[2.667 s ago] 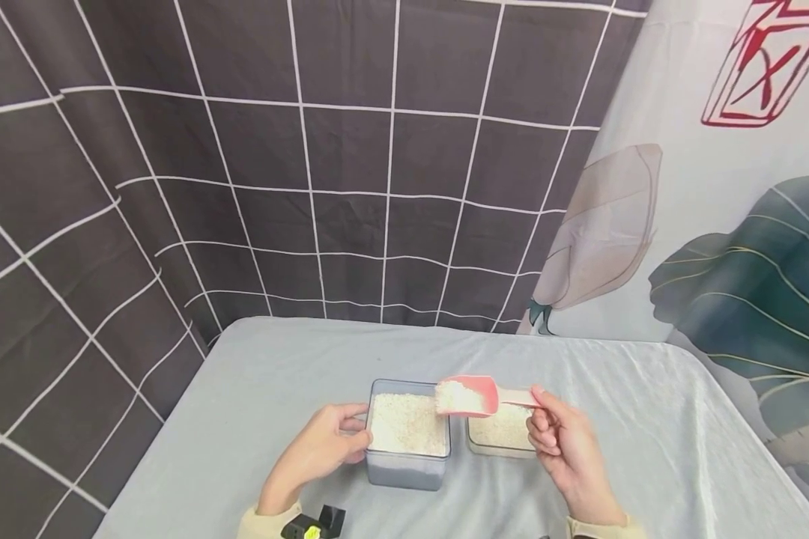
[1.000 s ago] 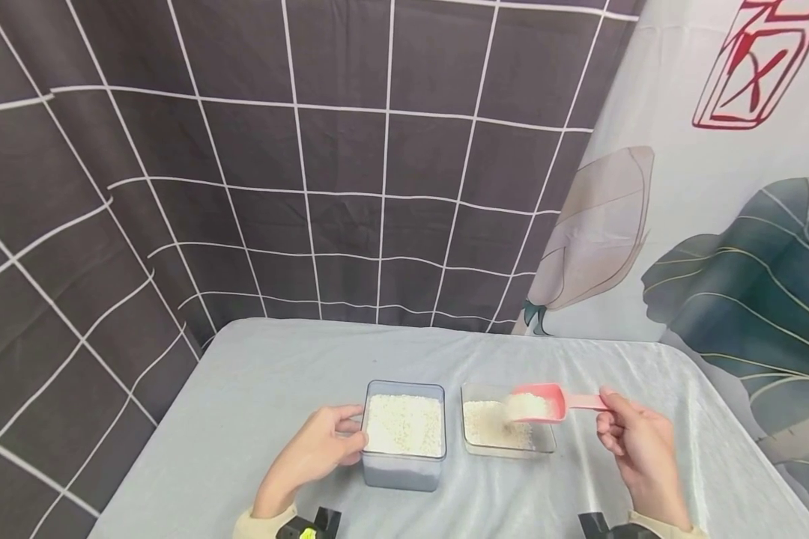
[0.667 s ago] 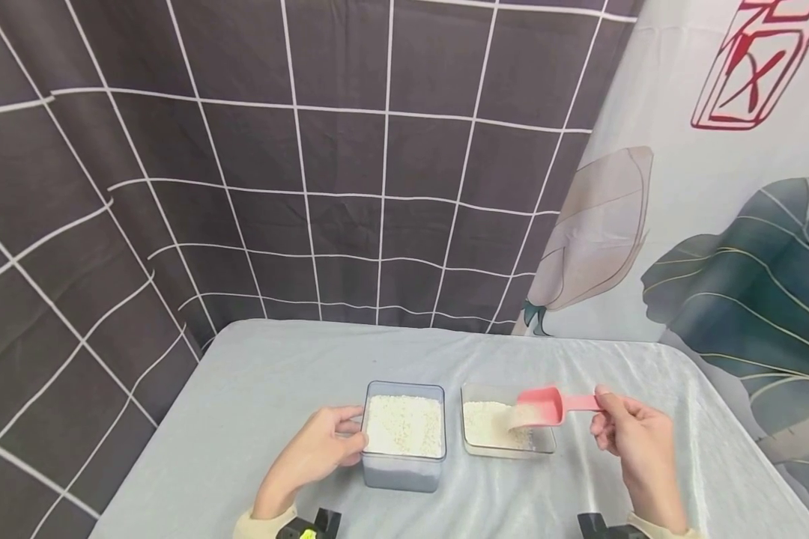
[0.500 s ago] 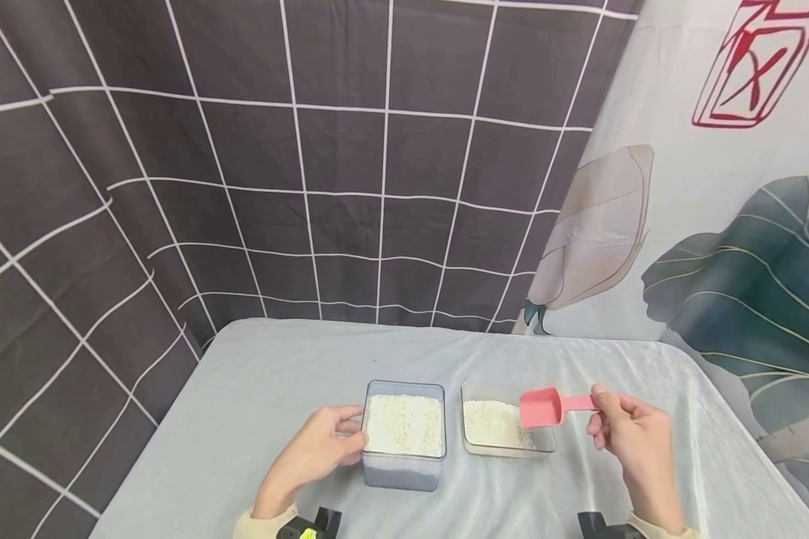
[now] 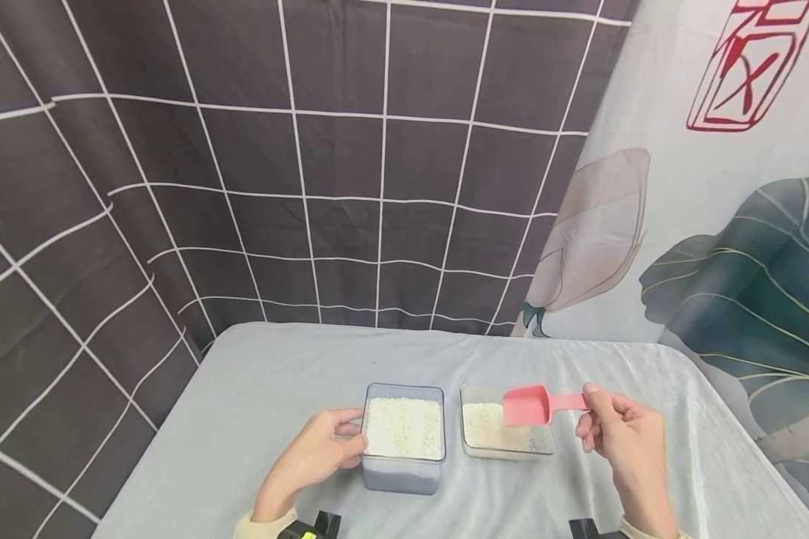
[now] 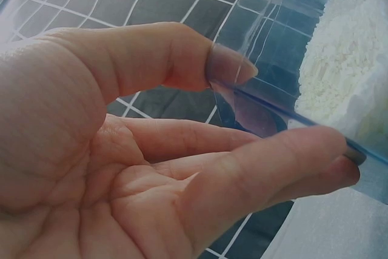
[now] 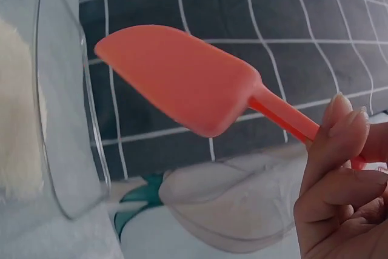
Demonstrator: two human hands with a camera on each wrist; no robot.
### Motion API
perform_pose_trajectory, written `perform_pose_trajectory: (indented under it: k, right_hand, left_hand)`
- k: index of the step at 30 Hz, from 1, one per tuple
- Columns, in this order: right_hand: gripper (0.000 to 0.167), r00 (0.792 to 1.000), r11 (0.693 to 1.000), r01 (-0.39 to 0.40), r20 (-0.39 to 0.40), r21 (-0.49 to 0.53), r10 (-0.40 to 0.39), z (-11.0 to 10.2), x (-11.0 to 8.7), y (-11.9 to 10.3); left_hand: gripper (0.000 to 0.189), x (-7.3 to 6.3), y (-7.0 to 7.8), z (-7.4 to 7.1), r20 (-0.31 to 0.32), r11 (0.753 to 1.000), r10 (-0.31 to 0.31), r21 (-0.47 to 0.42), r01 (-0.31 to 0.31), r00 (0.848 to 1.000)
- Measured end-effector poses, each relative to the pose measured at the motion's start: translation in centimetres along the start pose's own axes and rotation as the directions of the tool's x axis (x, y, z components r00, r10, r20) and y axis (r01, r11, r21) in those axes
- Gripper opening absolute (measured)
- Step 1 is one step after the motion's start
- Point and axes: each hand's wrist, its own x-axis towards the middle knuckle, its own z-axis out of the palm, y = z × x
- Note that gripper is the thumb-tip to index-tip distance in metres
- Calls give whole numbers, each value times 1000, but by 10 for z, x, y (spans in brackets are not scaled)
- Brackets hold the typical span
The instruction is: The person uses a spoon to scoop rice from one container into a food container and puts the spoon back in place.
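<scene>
My left hand [image 5: 323, 447] touches the tub [image 5: 401, 479] with loose fingers; my right hand [image 5: 625, 436] pinches the scoop [image 5: 538, 406]. Swung too low toward my left hand, it could clip the tub, spilling rice [image 5: 403, 428].

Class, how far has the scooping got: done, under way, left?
Done: grains fill part of the clear box. In hand: the right hand holds the empty scoop near it; the left hand grips the blue box. Left, perhaps: more scooping, as the blue box holds plenty.
</scene>
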Motion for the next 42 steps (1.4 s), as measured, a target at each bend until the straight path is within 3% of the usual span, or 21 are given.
perform_pose_trajectory:
  k: [8,18,22,27,31,38,42]
  right_hand:
    - [36,998,985,61,-11,159,-60,18,-18,-9]
    - [33,994,948,85,38,307,-101,43,-40,-11]
    - [34,993,954,82,56,287,-103,52,-47,-13]
    - [35,985,976,119,105,185,-140,68,-60,-16]
    - [35,966,974,198,147,110,-213,81,-69,-16]
    - [31,922,938,342,172,60,-347,96,-85,-31]
    - [32,875,898,436,210,56,-437,103,-91,-35]
  left_hand:
    - [57,1,-3,1,2,1000,4,0,-4,1000]
    - [57,0,-2,2,-5,1000,-3,-13,3,1000]
    - [57,1,-3,2,-1,1000,-4,-8,4,1000]
    - [57,1,-3,1,-1,1000,-2,-7,2,1000]
    - [57,0,-3,1,-5,1000,0,-11,0,1000]
    - [57,1,-4,1,9,1000,-4,-17,4,1000]
    - [57,1,-4,2,5,1000,-2,-18,2,1000]
